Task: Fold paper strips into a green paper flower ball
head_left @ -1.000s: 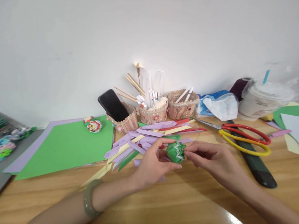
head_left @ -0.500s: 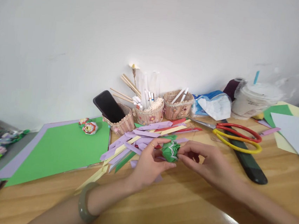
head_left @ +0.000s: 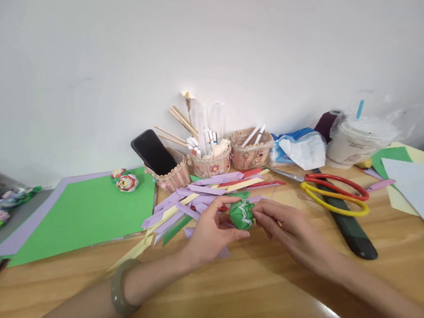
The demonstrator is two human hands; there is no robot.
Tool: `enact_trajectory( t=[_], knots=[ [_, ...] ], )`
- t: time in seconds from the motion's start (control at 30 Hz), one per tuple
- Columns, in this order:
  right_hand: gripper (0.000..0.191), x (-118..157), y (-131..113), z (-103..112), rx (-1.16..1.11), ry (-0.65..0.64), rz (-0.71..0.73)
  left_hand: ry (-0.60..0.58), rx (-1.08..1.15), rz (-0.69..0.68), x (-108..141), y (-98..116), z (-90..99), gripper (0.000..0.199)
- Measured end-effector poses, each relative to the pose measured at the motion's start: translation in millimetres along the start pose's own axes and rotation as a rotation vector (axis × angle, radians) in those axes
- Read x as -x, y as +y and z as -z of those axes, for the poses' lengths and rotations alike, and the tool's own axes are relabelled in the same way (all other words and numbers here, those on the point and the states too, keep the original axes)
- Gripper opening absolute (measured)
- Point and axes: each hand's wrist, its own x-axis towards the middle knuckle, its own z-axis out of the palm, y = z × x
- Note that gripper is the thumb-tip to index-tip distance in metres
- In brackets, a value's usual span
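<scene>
A small rounded green paper piece with a white zigzag line, like a folded paper ball [head_left: 241,215], is held above the near side of the strip pile. My left hand [head_left: 210,229] grips it from the left, thumb below and fingers above. At its right side my right hand [head_left: 284,225] has its fingers pinched together against the paper; whether something thin sits between the fingertips is hidden. Behind and left of the ball lie folded paper strips [head_left: 200,198] in purple, yellow, red and green.
Scissors [head_left: 338,193] rest on a dark flat bar [head_left: 354,237] at right. Decorated baskets [head_left: 250,155] hold pens, sticks and a phone [head_left: 154,152] along the wall. Green paper [head_left: 86,222] with paper rosettes [head_left: 127,182] lies left. A lidded cup [head_left: 359,143] and paper sheets [head_left: 419,186] are at right.
The fingers of my right hand have drawn closer together and turned slightly at the ball's right side. My left hand keeps its hold; the view has shifted slightly.
</scene>
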Motion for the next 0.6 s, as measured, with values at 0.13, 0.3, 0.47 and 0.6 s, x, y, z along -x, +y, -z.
enact_trajectory(
  t=[0.13, 0.3, 0.47, 0.6],
  knots=[
    [0.027, 0.3, 3.3, -0.3, -0.002, 0.016, -0.001, -0.005, -0.001, 0.006, 0.1, 1.1, 0.3, 0.052],
    [0.023, 0.2, 6.5, 1.8, -0.209, -0.026, -0.109, -0.019, 0.007, 0.004, 1.2, 0.7, 0.9, 0.052],
    [0.023, -1.6, 7.3, 1.3, -0.393, -0.053, -0.239, -0.051, -0.006, 0.013, 1.1, -0.1, 0.9, 0.053],
    [0.022, -2.9, 7.8, -0.6, -0.401, -0.034, -0.28, -0.058, -0.01, 0.019, 2.6, 0.8, 0.5, 0.052]
  ],
)
